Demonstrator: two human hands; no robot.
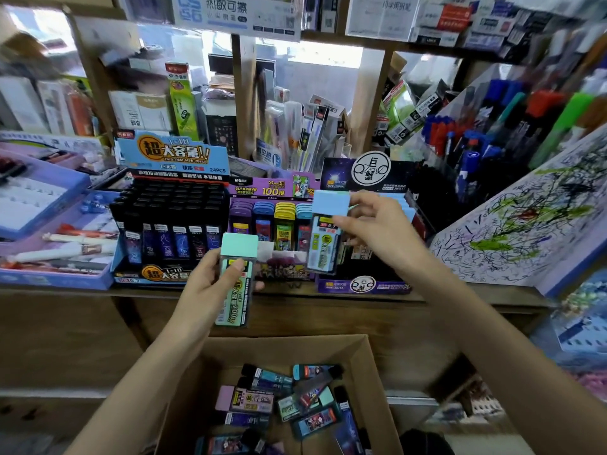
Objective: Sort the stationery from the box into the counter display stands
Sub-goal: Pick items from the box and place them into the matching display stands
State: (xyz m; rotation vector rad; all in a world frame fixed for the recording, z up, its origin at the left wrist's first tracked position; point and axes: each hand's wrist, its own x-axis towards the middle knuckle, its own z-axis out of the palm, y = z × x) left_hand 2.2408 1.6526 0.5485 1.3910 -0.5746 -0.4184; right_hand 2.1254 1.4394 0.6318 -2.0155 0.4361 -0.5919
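My left hand (210, 284) grips a clear lead case with a mint-green cap (237, 277), held upright in front of the counter edge. My right hand (371, 231) pinches a similar case with a light-blue cap (326, 231) just above the front of the right-hand dark display stand (364, 284), where several blue-capped cases (407, 208) stand at its back. The cardboard box (361, 362) below holds several mixed lead cases (289, 402). On the counter stand a left display of black-capped cases (170, 221) and a middle display with coloured cases (272, 224).
A scribbled test-paper board (525, 224) leans at the right beside racks of pens (476, 139). Purple trays with pens (56, 238) lie at the left. Shelves of packaged stationery (295, 126) rise behind the displays. The wooden counter edge (295, 300) runs across above the box.
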